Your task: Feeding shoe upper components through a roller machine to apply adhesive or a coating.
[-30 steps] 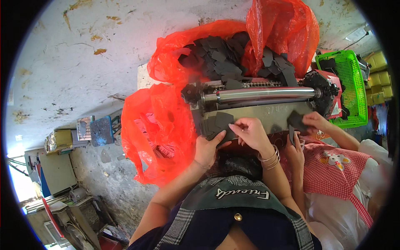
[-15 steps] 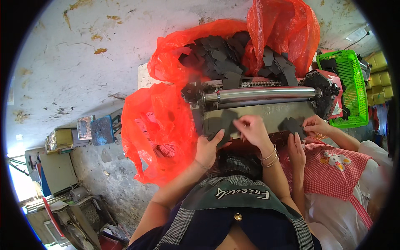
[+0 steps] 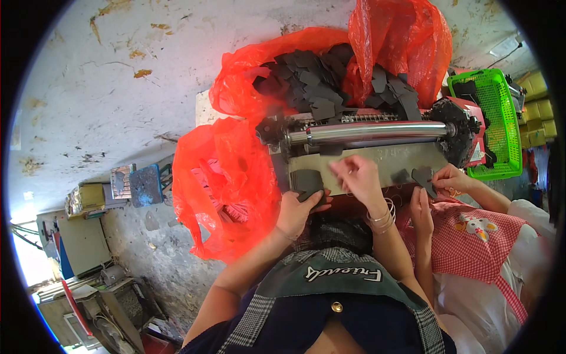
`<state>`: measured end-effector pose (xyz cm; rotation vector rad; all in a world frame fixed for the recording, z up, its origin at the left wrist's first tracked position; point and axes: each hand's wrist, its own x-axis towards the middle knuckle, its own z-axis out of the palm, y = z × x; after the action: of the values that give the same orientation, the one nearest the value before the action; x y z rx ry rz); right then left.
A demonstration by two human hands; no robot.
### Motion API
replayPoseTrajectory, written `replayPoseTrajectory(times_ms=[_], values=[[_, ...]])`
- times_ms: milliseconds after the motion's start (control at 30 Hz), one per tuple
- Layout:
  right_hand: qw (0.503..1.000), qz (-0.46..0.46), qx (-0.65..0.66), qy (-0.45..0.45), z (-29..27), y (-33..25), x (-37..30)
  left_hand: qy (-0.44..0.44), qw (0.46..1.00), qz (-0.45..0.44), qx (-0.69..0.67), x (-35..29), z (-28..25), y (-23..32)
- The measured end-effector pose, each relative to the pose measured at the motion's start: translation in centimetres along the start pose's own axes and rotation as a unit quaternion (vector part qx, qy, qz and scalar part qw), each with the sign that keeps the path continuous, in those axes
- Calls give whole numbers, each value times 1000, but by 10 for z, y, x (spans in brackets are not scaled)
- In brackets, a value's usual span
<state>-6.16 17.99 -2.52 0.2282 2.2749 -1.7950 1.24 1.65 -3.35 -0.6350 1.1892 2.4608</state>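
Note:
My left hand (image 3: 296, 211) grips a small stack of dark grey sheet pieces (image 3: 306, 182) at the near left corner of the machine's metal feed plate (image 3: 377, 168), thumb on top. Over the middle of that plate, my right hand (image 3: 361, 180) hovers with its fingers loosely bent and apart, nothing visible in them. Just beyond its fingertips, a single dark piece (image 3: 332, 150) lies at the edge of the shiny steel roller (image 3: 377, 133).
Behind the roller, a red plastic bag (image 3: 236, 76) holds many dark pieces (image 3: 312, 82). Another red bag (image 3: 224, 171) sits left of the machine. At right, a co-worker's hands (image 3: 436, 194) hold dark pieces (image 3: 423, 180). A green basket (image 3: 501, 159) stands beyond them.
A dark piece has left the stack and now lies at the roller. My right hand has come off the stack, slightly right. The stack in my left hand has shifted a little left.

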Motion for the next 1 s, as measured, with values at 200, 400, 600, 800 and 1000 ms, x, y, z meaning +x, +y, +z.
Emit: replayPoseTrajectory(times_ms=[200,400,600,800,1000], values=[[981,62,-9,-183,-4,-5,-11,21,992,-37,117,-2,1,7],[989,26,-16,-145,-10,0,2,-26,999,-20,-3,-1,-3,5],[983,91,-3,-157,-10,6,-1,-21,999,-19,-29,-4,-5,9],[995,14,34,-95,-5,-1,1,14,1000,25,-7,-5,0,6],[998,44,38,-37,-5,11,4,33,999,6,23,-3,-4,5]])
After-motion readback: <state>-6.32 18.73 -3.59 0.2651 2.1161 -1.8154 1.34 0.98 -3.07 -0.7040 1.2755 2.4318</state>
